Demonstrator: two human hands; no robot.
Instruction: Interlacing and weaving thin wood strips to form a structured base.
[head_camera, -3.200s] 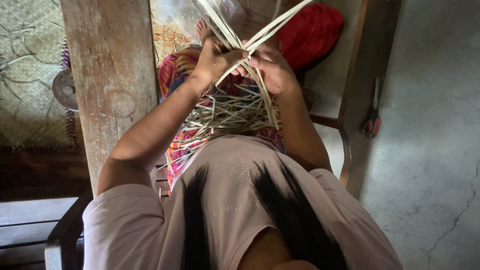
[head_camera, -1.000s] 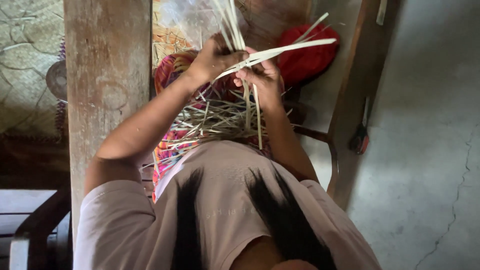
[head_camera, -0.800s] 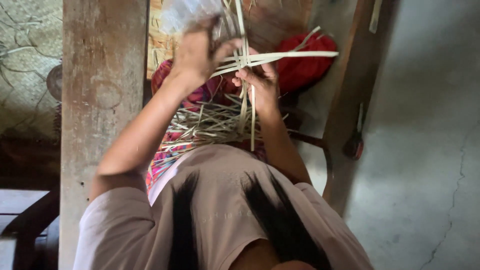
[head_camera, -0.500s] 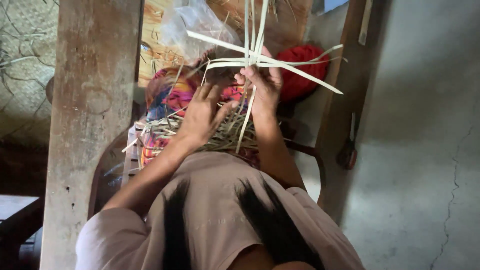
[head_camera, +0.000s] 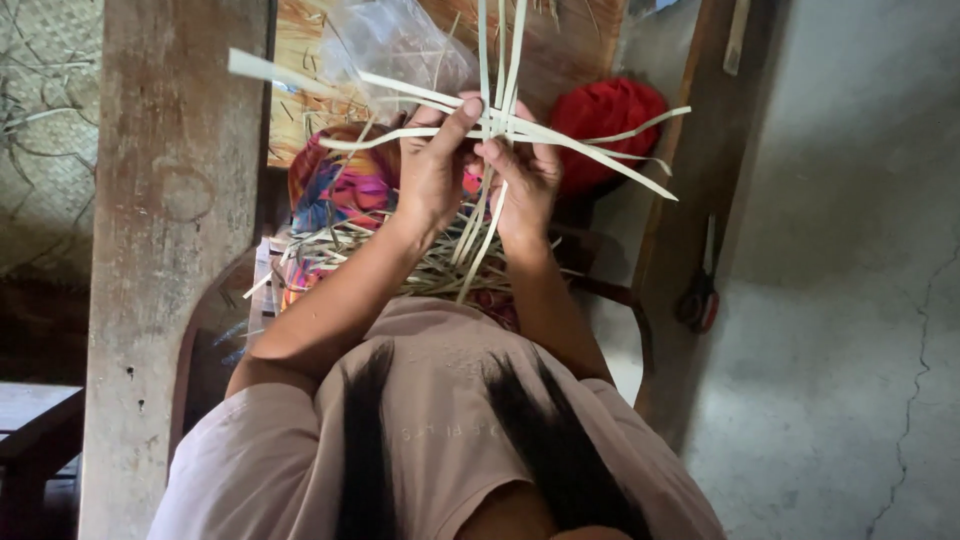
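My left hand (head_camera: 432, 170) and my right hand (head_camera: 522, 180) are raised side by side, both pinching a crossing of pale flat leaf strips (head_camera: 500, 125). Some strips run upright out of the top of the view, others fan out left and right. Below the hands a loose heap of thin pale strips (head_camera: 400, 262) lies on my lap over a bright multicoloured cloth (head_camera: 335, 185). The lower ends of the held strips hang down between my wrists.
A thick weathered wooden post (head_camera: 170, 260) stands at the left. A clear plastic bag (head_camera: 395, 45) and a red bundle (head_camera: 610, 115) lie beyond the hands. A wooden frame (head_camera: 690, 200) stands on the right, with scissors (head_camera: 697, 295) beside it on the grey concrete floor (head_camera: 850, 300).
My left hand dropped to the heap on my lap, then rose again to the crossing beside my right hand. The strips have turned, so more of them stand upright.
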